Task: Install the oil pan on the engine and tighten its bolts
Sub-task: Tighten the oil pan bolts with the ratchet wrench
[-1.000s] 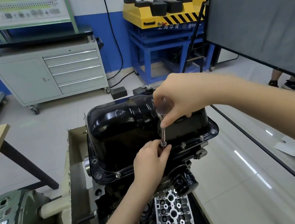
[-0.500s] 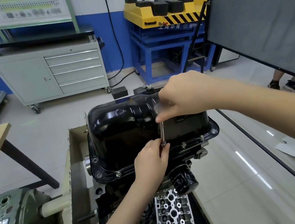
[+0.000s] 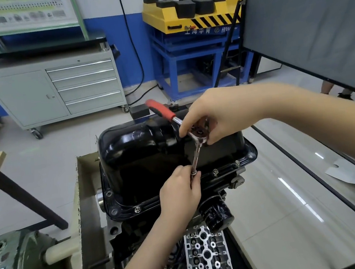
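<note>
The black oil pan (image 3: 144, 158) sat on top of the engine (image 3: 139, 233), dead centre, its flange running along the near edge. And there was the right hand (image 3: 216, 116), up above the pan's right half, fingers and thumb curled round the head of the ratchet (image 3: 198, 132), whose red handle (image 3: 160, 109) stuck out up and to the left, over the pan's far side. From that head a steel extension bar (image 3: 196, 157) dropped down to the flange. The left hand (image 3: 180, 192) was low on the near side, fingertips pinching the bar's bottom end right at the flange, so the bolt beneath was hidden. Just to the right, more bolts (image 3: 215, 171) stood in the flange. The oil filter (image 3: 217, 216) hung just below the left hand.
</note>
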